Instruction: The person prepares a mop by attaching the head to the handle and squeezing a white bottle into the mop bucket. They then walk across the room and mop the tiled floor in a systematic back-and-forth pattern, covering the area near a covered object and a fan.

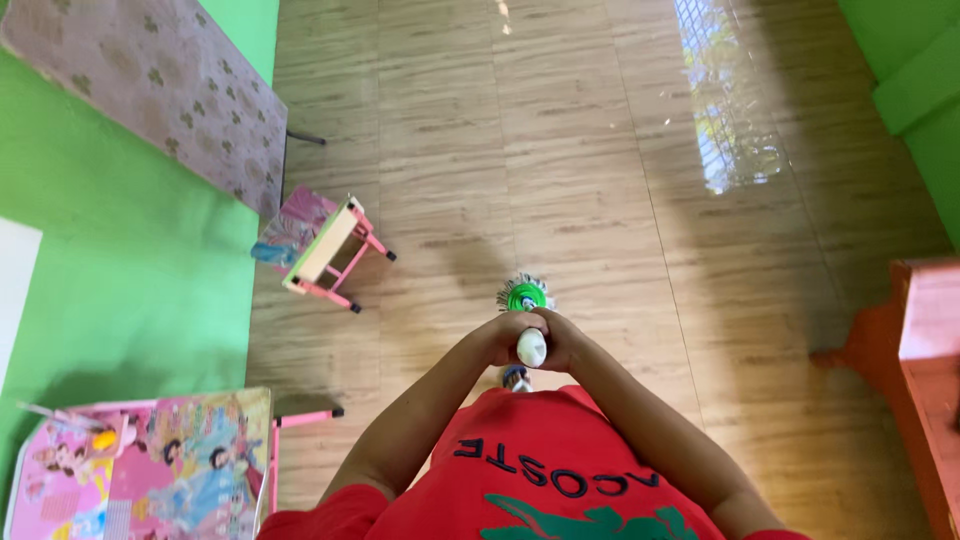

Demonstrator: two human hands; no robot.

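I look straight down at my own red shirt and both arms. My left hand (pixel 503 337) and my right hand (pixel 560 340) are clasped together around the white top end of a mop handle (pixel 531 347), held upright in front of my chest. Far below, the mop's green head with pale strands (pixel 524 295) rests on the wooden floor (pixel 560 170). A bit of the handle shows under my hands near my shirt.
A small pink chair (pixel 330 250) stands on the floor to the left, by a green wall (pixel 130 260). A pink child's table with cartoon pictures (pixel 150 465) is at lower left. A patterned board (pixel 160 85) leans at upper left. Reddish-orange furniture (pixel 920 370) stands at right.
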